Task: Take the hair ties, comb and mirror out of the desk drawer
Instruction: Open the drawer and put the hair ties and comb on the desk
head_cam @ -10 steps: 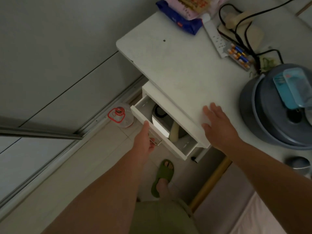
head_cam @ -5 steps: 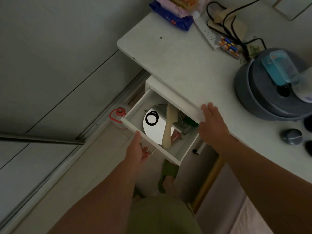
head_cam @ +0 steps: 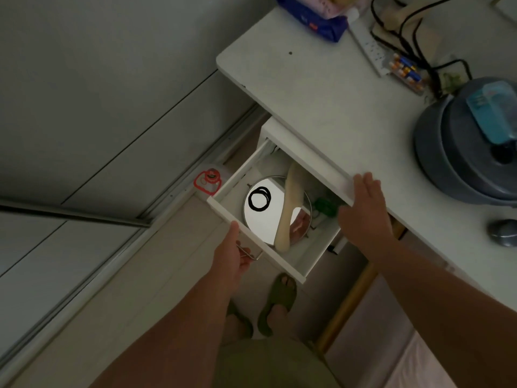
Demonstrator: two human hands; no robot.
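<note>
The drawer [head_cam: 293, 261] is sliding further out than a moment ago, now baring the whole round mirror [head_cam: 265, 222], and the right hand [head_cam: 363, 211] is shifting from the top of the worktop [head_cam: 335, 107] down onto its front edge. The left hand [head_cam: 232, 256] is hooking its fingers around the metal handle [head_cam: 251, 254] of the drawer front. The right hand's fingers are lying loosely together, holding nothing. Black hair ties [head_cam: 259, 199] are resting on the mirror's glass, and the pale comb [head_cam: 291, 208] is lying across its right side. Pulling much further is risking the drawer dropping off its runners. Lifting the mirror first would be tipping the ties and comb off; the glass could also slip from a one-handed pinch.
</note>
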